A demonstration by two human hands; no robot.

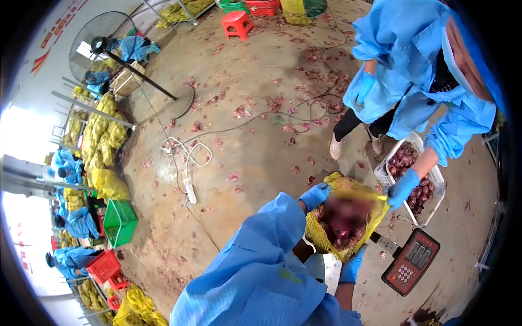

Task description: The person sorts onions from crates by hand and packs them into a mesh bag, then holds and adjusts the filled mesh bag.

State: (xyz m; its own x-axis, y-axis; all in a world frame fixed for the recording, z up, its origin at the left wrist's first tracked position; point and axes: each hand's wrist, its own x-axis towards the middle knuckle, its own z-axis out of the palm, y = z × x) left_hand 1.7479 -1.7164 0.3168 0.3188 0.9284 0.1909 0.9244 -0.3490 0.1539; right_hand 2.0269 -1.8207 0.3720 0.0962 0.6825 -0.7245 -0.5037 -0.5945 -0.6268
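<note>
A yellow mesh bag [321, 233] stands with its mouth held wide, and red onions [341, 231] show inside, partly blurred. My left hand [315, 196], in a blue glove, is closed on the bag's far left rim. The gloved right hand [352, 266] of mine grips the near rim, its fingertips partly hidden by the mesh. A co-worker's gloved hand [402, 188] holds the right side of the same rim. Just right of the bag is a scale's digital display [411, 262] with a keypad, joined by a metal arm.
A white crate [384, 175] of red onions sits beside the co-worker. Cables and a power strip [190, 191] cross the floor, strewn with onion skins. Further off are a pedestal fan [176, 100], a red stool [237, 24], a green crate [118, 221] and yellow sacks [103, 136].
</note>
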